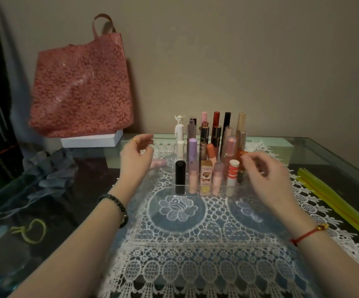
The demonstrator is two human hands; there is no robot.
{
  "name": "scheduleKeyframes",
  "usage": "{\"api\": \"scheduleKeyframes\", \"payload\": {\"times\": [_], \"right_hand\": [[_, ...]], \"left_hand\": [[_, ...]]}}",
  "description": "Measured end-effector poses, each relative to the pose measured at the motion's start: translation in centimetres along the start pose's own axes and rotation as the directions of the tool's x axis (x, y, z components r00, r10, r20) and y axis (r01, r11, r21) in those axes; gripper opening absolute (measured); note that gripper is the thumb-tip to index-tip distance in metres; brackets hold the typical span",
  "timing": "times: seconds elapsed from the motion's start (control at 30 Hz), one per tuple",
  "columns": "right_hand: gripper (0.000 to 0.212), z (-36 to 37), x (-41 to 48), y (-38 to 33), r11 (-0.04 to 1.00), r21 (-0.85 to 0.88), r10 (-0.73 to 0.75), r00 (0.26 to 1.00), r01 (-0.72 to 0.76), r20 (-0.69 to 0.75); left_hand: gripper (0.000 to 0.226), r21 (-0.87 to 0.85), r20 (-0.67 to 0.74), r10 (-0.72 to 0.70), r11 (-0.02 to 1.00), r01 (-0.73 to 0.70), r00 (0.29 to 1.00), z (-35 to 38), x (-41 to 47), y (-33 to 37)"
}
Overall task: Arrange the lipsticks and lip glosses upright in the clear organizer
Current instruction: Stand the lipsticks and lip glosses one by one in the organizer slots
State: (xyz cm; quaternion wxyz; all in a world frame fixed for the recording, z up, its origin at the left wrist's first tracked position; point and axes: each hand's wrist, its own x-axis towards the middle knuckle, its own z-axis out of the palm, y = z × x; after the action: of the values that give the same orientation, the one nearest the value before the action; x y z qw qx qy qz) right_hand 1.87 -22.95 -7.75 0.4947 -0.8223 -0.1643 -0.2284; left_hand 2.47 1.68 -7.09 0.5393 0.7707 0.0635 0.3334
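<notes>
A clear tiered organizer (184,187) stands on a white lace mat (195,244), filled with several upright lipsticks and lip glosses. A black tube (180,177) is at its front left, a white tube with orange stripes (232,172) toward the front right. My left hand (136,161) hovers left of the organizer, fingers loosely curled, holding nothing. A pink tube (159,163) lies flat on the mat just beyond that hand. My right hand (266,179) is at the organizer's right end, fingertips by an orange-capped tube (242,154); whether they pinch it is unclear.
A pink floral tote bag (81,82) leans on the wall above a white box (91,140) at back left. Grey cloth (49,168) and a yellow cord (33,232) lie on the glass table at left. Yellow strips (335,201) lie at right.
</notes>
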Motion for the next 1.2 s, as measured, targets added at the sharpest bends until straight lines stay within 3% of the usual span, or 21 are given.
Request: {"api": "scheduleKeyframes", "payload": {"times": [0.1,0.2,0.37,0.63,0.77,0.9,1.03,1.2], "right_hand": [[0.009,0.0,0.0,0.2,1.000,-0.005,0.000,1.000,0.000,-0.021],[0.015,-0.1,0.0,0.2,1.000,0.003,-0.015,0.999,0.015,-0.039],[0.019,-0.1,0.0,0.0,0.999,0.037,-0.009,0.998,0.012,-0.060],[0.018,-0.2,0.0,0.2,0.998,0.053,-0.020,0.996,0.024,-0.085],[0.015,-0.4,0.0,0.0,0.998,0.034,-0.050,0.991,0.054,-0.125],[0.010,-0.8,0.0,-0.9,0.993,0.067,-0.081,0.978,0.095,-0.190],[0.020,-1.2,-0.2,-2.3,0.978,0.150,-0.125,0.980,0.148,-0.155],[0.037,-1.2,-0.5,-3.3,0.922,0.362,-0.151,0.988,0.139,0.005]], "left_hand": [[0.030,0.175,0.033,-0.074,0.982,0.067,0.997,-0.9,0.8,-2.9],[0.031,0.213,0.103,-0.217,0.958,0.192,0.971,-0.6,0.5,-4.5],[0.034,0.415,0.205,-0.154,0.908,0.057,0.967,-0.3,0.6,-5.5],[0.034,0.218,0.101,-0.166,0.966,0.141,0.981,-0.5,0.6,-5.4],[0.035,0.141,0.024,-0.022,0.990,0.019,0.999,-0.9,0.5,-3.7],[0.033,-0.093,-0.005,0.066,0.993,-0.066,0.998,-0.6,-1.1,0.4],[0.017,-0.308,0.107,0.148,0.945,-0.108,0.983,0.7,-4.5,5.0],[0.020,-0.422,0.370,0.192,0.906,-0.019,0.909,3.0,-8.0,6.1]]}}
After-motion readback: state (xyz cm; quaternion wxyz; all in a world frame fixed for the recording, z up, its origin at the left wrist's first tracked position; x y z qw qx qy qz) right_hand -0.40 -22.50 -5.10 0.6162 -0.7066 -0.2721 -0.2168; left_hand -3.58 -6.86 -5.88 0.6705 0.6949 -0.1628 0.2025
